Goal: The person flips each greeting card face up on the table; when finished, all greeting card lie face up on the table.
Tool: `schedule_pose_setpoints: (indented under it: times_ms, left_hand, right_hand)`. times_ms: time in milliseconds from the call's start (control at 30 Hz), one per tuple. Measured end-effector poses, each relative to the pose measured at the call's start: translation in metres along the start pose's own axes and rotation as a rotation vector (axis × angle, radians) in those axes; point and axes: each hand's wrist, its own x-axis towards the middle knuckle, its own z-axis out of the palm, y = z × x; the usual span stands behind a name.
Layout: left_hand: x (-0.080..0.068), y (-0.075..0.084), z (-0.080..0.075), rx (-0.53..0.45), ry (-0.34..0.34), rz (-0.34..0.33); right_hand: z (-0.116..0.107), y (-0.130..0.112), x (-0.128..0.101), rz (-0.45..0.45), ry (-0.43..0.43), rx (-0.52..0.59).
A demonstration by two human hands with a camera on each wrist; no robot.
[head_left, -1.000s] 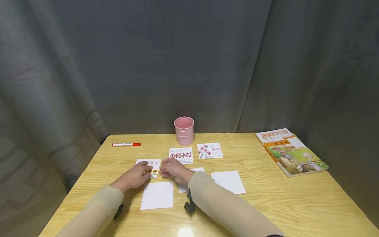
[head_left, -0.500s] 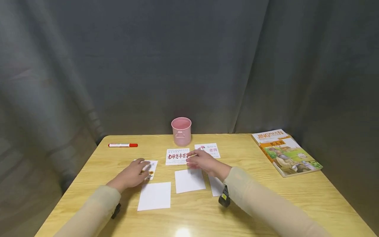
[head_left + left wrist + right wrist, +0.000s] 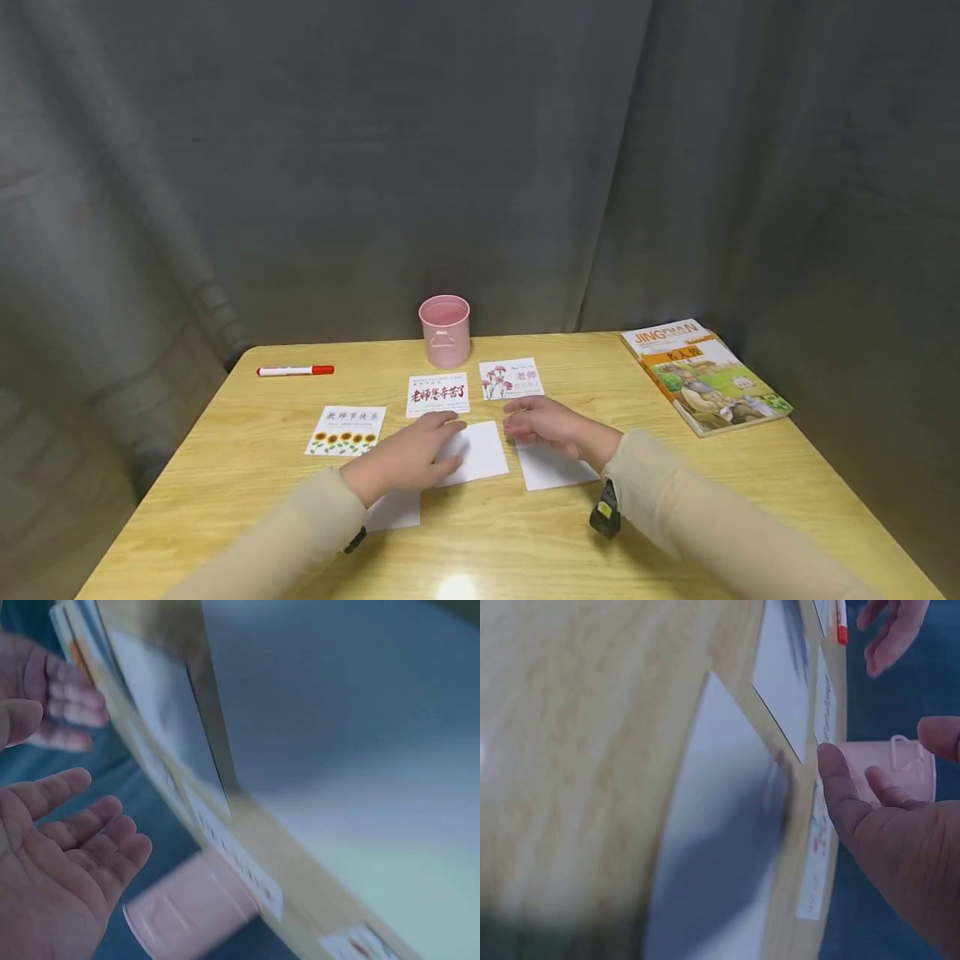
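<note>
My left hand (image 3: pixel 408 452) hovers with loose fingers over the middle blank white card (image 3: pixel 483 452), its wrist overlapping the left blank card (image 3: pixel 395 512). Nothing lies between its fingers in the left wrist view, where the palm (image 3: pixel 52 877) shows. Above the right blank card (image 3: pixel 551 467) is my right hand (image 3: pixel 558 427), fingers relaxed and holding nothing; its shadow falls on that card (image 3: pixel 720 847) in the right wrist view. Behind them lie three printed cards: one with sunflowers (image 3: pixel 345 431), one with red lettering (image 3: pixel 438 394) and one with pink flowers (image 3: pixel 511 379).
A pink cup (image 3: pixel 446 337) with a small handle stands at the back of the wooden table (image 3: pixel 247 467). At the back left lies a red-capped marker (image 3: pixel 295 371). A magazine (image 3: pixel 708 379) rests on the right, and a grey curtain (image 3: pixel 420 167) hangs behind.
My left hand has moved off the sunflower card, right and nearer, over the blank cards. My right hand has moved right from beside the sunflower card to the right blank card.
</note>
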Motion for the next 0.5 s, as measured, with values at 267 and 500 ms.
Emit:
schedule_pose_setpoints:
  times_ms: [267,500]
  left_hand:
    - [0.006,0.018,0.019,0.095,-0.233,-0.008]
    - [0.008,0.02,0.02,0.061,-0.249,-0.078]
  right_hand:
    - [0.015,0.004,0.003,0.066,0.021,0.0]
    - [0.019,-0.003,0.008,0.107,0.035,-0.055]
